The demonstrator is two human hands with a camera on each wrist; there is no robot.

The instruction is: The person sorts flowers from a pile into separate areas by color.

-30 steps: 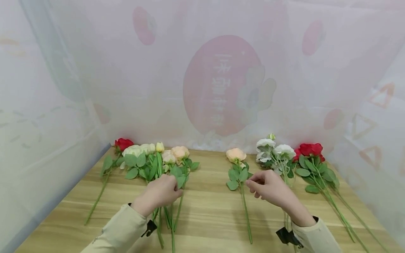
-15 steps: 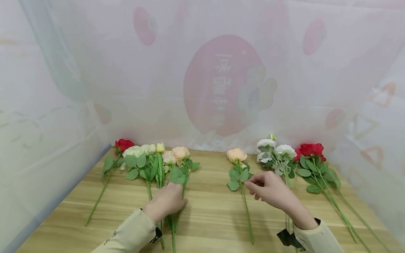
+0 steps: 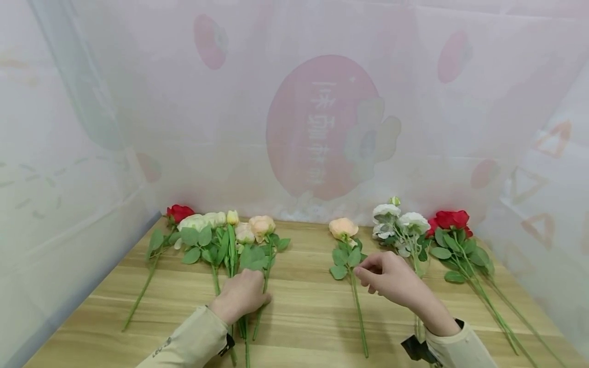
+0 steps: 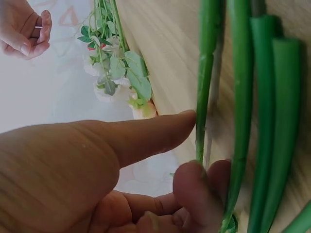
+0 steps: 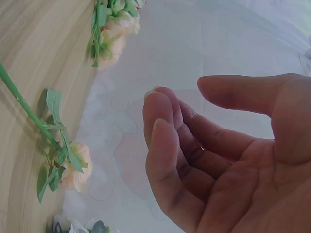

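My left hand (image 3: 241, 295) reaches down over the bunch of flowers on the left side of the table. In the left wrist view its thumb and curled fingers pinch a green flower stem (image 4: 206, 58), with several thicker stems beside it. Peach blooms (image 3: 262, 226), leaves and a pale yellow tulip (image 3: 232, 217) lie beyond that hand. My right hand (image 3: 388, 278) hovers with loosely curled fingers and nothing between thumb and fingertips, as the right wrist view confirms. Just left of it lies a single peach flower (image 3: 343, 228), its leafy stem pointing towards me.
Red roses (image 3: 452, 220) and white flowers (image 3: 413, 223) lie at the right of the wooden table (image 3: 308, 317). At the far left is another red rose (image 3: 179, 212), near a cream bloom (image 3: 195, 221). A printed curtain (image 3: 230, 128) encloses the back and sides.
My left hand has moved down and to the right along the stems, and one stem under it has shifted slightly left. The right hand has hardly moved.
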